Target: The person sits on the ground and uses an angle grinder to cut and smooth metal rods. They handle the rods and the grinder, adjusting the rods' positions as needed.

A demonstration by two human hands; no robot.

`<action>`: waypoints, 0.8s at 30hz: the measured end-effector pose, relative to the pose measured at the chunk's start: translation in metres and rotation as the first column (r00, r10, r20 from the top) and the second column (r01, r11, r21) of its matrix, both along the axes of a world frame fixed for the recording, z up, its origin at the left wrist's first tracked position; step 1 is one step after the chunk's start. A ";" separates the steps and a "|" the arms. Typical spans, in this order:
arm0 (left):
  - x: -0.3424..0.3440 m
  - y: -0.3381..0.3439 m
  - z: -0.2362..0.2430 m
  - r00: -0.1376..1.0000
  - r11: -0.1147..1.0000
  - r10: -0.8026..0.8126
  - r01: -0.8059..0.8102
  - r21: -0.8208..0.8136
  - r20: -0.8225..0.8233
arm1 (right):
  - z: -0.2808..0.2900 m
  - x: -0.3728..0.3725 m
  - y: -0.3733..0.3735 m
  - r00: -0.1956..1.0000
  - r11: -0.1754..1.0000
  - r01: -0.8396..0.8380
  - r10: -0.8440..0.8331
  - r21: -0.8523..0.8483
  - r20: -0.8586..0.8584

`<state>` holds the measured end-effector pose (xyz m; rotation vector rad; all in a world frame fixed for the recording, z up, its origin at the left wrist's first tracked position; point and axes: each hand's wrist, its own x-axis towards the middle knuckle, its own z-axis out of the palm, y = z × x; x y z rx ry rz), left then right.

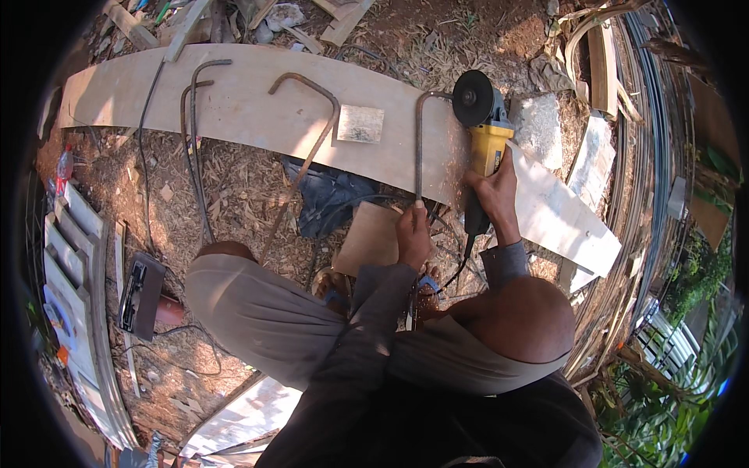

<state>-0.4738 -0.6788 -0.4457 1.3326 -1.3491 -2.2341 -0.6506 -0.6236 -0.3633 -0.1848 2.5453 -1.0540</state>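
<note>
Head view: right hand (493, 191) closed around the body of a yellow angle grinder (484, 129), its disc at the bent top of a steel rod (419, 140). Left hand (412, 234) closed on the lower end of that rod. Rod lies across a long plywood board (250, 109) on the ground. Two more bent rods (304, 148) rest on the board. No containers visible.

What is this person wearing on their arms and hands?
Both forearms are covered by long dark grey sleeves reaching the wrists. The left hand and right hand are bare: no gloves, and no rings or watch that I can make out.
</note>
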 end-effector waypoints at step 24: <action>0.000 -0.006 0.008 1.000 0.962 0.025 -0.022 0.273 -0.008 | -0.001 -0.001 0.001 1.000 1.000 -0.011 0.011 -0.027 0.005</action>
